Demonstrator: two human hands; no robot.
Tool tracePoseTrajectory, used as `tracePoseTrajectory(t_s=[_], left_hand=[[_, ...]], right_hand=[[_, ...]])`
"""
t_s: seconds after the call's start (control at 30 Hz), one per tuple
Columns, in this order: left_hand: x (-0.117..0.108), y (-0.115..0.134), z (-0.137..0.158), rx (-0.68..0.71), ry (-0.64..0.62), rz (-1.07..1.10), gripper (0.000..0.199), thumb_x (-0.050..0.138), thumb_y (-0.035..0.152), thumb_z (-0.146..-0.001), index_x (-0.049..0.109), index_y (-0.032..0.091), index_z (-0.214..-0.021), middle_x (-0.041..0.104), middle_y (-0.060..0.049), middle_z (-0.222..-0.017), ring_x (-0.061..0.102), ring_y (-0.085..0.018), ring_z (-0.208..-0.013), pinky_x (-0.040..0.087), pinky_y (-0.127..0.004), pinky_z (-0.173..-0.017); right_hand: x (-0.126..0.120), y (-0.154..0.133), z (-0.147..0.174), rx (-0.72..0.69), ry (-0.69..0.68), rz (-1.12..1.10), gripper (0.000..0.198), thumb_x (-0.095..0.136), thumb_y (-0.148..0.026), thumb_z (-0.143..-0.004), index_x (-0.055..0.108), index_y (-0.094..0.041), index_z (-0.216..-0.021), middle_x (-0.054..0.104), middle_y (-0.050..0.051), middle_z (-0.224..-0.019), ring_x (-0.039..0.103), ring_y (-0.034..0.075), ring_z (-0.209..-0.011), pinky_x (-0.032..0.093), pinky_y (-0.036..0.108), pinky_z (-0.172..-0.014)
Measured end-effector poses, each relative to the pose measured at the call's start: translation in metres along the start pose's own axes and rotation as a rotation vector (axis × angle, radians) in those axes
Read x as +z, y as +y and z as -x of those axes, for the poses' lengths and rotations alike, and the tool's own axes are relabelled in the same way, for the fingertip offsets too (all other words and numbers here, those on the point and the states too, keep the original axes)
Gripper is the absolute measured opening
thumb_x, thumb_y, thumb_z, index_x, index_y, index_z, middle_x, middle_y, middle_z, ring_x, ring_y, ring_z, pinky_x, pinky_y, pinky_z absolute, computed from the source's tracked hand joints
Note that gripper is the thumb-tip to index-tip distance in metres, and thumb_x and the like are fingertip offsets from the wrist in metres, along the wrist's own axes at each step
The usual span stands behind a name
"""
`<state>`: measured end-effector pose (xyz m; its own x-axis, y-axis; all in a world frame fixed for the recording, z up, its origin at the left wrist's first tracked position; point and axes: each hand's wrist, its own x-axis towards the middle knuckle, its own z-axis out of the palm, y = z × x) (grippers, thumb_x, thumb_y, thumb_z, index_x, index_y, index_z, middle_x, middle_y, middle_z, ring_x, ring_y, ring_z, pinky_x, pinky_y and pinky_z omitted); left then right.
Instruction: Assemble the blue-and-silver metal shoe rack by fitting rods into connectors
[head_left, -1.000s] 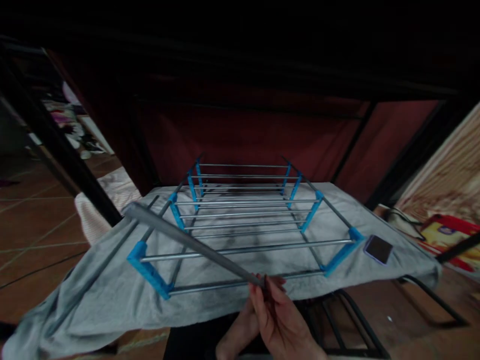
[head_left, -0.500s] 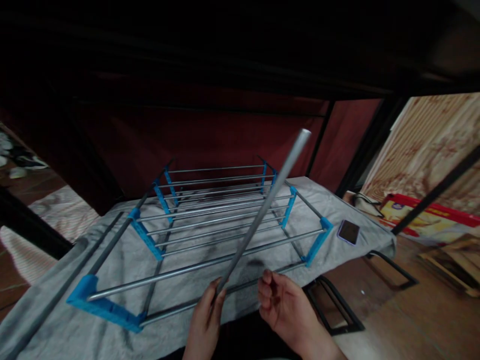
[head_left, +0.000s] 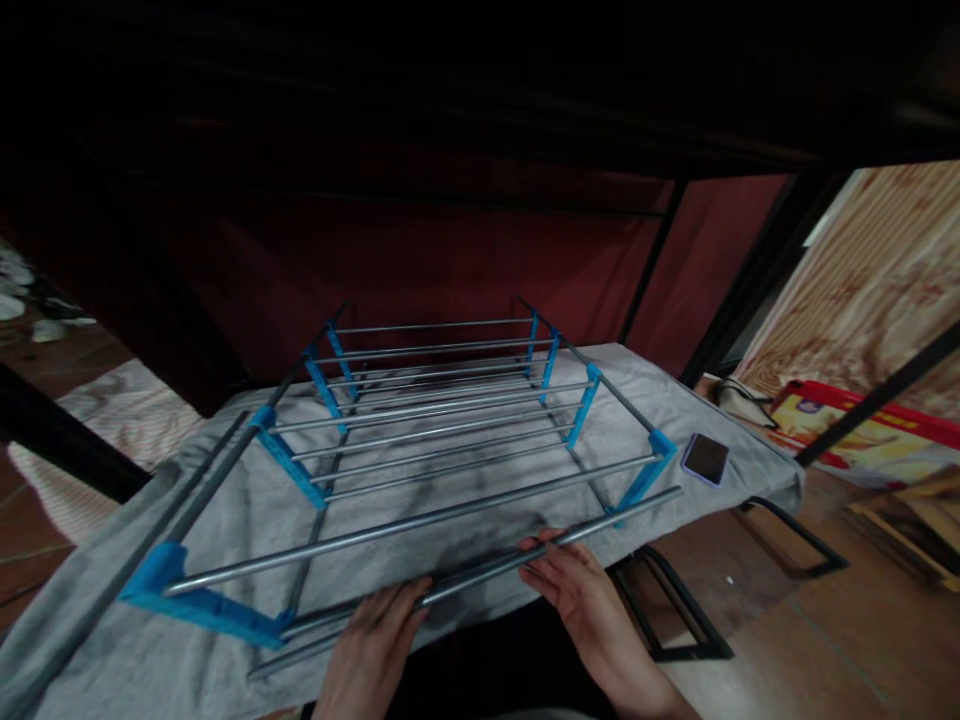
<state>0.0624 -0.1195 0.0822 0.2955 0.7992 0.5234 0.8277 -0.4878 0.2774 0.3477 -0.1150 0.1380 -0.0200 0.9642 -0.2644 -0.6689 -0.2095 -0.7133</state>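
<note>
A loose grey metal tube (head_left: 480, 576) lies roughly level across the near side of a rack (head_left: 420, 522) made of metal tubes with blue plastic connectors (head_left: 199, 605). My left hand (head_left: 379, 630) is closed over the tube left of its middle, palm down. Farther right, my right hand (head_left: 574, 585) has its fingers around the same tube, the thumb side towards me. The tube's right end reaches past the near right blue connector (head_left: 645, 475); its left end sticks out beyond my left hand. The rack rests on a grey cloth.
The grey cloth (head_left: 600, 640) covers the surface under the rack. Another loose tube (head_left: 135, 560) lies along the left side. A phone (head_left: 705, 459) sits at the right. Black metal frames (head_left: 675, 620) and a red-yellow box (head_left: 870, 430) are at lower and far right.
The tube has swung down from a steep upright slant to nearly level along the rack's near edge. My right hand, empty before, has closed on it; my left hand moved left.
</note>
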Motion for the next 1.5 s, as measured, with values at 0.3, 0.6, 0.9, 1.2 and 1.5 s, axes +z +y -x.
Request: tracePoseTrajectory(t_s=[0.3,0.6,0.9,1.2,1.5], left_hand=[[-0.017,-0.006,0.01,-0.16,-0.228,-0.022,0.027,0.047,0.036,-0.1,0.071,0.026,-0.109,0.075,-0.005,-0.1,0.07,-0.022,-0.091,0.056,-0.036,-0.081],[-0.012,0.01,0.003,-0.248,-0.399,0.008,0.018,0.052,0.026,-0.099,0.062,0.025,-0.113,0.069,-0.004,-0.105,0.063,-0.02,-0.102,0.047,-0.034,-0.091],[-0.005,0.001,0.011,-0.251,-0.358,-0.019,0.018,0.049,0.035,-0.1,0.062,0.023,-0.106,0.069,-0.004,-0.101,0.061,-0.02,-0.096,0.042,-0.035,-0.086],[0.0,-0.004,0.013,-0.275,-0.366,-0.032,0.02,0.054,0.036,-0.098,0.061,0.023,-0.111,0.069,-0.004,-0.105,0.061,-0.022,-0.102,0.043,-0.036,-0.092],[0.004,0.006,-0.005,-0.185,-0.378,-0.023,0.023,0.046,0.038,-0.101,0.062,0.024,-0.106,0.067,-0.005,-0.104,0.061,-0.021,-0.101,0.043,-0.035,-0.091]], right_hand=[[-0.057,0.031,-0.032,0.04,0.207,-0.044,0.031,0.09,-0.024,-0.062,0.073,-0.021,-0.088,0.075,0.003,-0.101,0.069,0.021,-0.102,0.053,0.041,-0.102],[-0.123,0.048,-0.062,0.158,0.276,0.095,0.027,0.09,-0.036,-0.065,0.069,-0.024,-0.076,0.073,-0.002,-0.094,0.069,0.016,-0.097,0.054,0.038,-0.104],[-0.149,0.036,-0.076,0.18,0.279,0.256,0.033,0.084,-0.037,-0.065,0.071,-0.027,-0.093,0.071,-0.002,-0.107,0.065,0.015,-0.111,0.044,0.035,-0.114],[-0.165,0.025,-0.082,0.222,0.354,0.338,0.031,0.079,-0.052,-0.074,0.07,-0.026,-0.087,0.071,-0.001,-0.096,0.064,0.018,-0.114,0.041,0.038,-0.117],[-0.121,0.036,-0.067,0.195,0.311,0.209,0.018,0.077,-0.037,-0.083,0.07,-0.025,-0.095,0.071,-0.001,-0.102,0.067,0.013,-0.106,0.052,0.03,-0.105]])
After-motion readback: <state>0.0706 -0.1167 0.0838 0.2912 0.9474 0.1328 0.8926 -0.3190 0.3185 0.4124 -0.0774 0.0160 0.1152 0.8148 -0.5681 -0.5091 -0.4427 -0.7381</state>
